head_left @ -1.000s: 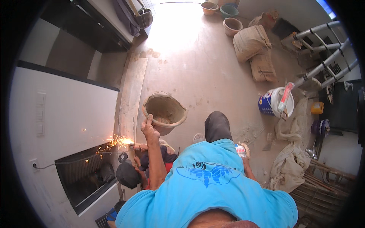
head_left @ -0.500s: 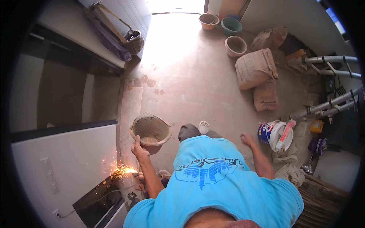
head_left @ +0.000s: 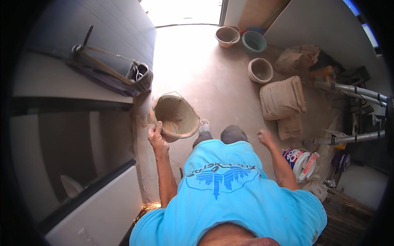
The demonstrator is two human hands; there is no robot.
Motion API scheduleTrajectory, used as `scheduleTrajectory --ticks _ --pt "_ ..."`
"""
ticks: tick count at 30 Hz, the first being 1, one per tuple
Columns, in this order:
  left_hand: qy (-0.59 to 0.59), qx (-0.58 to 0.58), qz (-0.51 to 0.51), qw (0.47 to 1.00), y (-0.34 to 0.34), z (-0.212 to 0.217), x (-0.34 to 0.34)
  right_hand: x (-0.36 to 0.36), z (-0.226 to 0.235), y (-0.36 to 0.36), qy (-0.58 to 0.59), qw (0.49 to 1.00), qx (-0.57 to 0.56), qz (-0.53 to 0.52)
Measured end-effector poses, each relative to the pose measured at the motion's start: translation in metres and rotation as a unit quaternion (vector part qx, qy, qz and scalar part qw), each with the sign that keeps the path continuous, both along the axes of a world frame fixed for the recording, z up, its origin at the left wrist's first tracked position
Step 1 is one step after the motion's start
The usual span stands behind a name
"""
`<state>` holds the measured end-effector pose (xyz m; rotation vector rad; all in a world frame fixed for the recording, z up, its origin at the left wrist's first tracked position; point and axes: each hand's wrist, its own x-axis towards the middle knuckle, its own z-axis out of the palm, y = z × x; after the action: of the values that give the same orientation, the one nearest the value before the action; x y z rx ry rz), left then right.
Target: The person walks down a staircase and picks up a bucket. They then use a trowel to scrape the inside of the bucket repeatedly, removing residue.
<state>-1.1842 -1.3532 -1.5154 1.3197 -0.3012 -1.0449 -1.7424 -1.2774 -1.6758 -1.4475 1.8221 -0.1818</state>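
My left hand (head_left: 158, 137) grips the near-left rim of a mortar bucket (head_left: 186, 123), fingers wrapped over its edge. The bucket is tilted so its inside shows, coated with dried grey-brown mortar, and a thin wire handle stands up at its far side. It hangs in front of me, left of my legs. Nothing shows in my right hand (head_left: 266, 137), which swings free over the floor on my right with its fingers loosely bent and slightly apart. The nearest thing to it is a white and blue paint bucket (head_left: 303, 164) lying beyond my forearm.
Stacked paper sacks (head_left: 283, 98) stand ahead on the right, with a pinkish bucket (head_left: 260, 70), a tan bucket (head_left: 227, 37) and a green bucket (head_left: 254, 42) farther back. Metal ladder rails (head_left: 353, 137) jut in at right. Sparks (head_left: 151, 206) fly low on the left. A bright doorway (head_left: 184, 12) lies ahead.
I have stepped forward; sacks and buckets sit lower in view and the sparks have dropped behind my left arm. My left hand has carried the mortar bucket up and slightly right.
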Motion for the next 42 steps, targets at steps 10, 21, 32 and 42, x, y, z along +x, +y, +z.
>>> scheduleTrajectory --ticks 10,21,32,42 --pt "-0.003 -0.019 -0.069 0.997 -0.238 0.037 -0.015 0.072 -0.035 0.064 -0.025 0.984 0.173 -0.047" --pt "0.061 0.005 -0.047 0.997 -0.433 0.029 0.025 0.005 0.048 -0.394 -0.075 0.978 0.041 -0.192" --pt "0.013 0.067 0.002 0.998 -0.592 0.045 0.042 -0.002 0.062 -0.608 -0.005 0.984 0.076 -0.159" --pt "-0.020 0.033 -0.018 0.999 -0.465 0.144 -0.025 0.020 0.086 -0.356 -0.065 0.988 0.140 -0.008"
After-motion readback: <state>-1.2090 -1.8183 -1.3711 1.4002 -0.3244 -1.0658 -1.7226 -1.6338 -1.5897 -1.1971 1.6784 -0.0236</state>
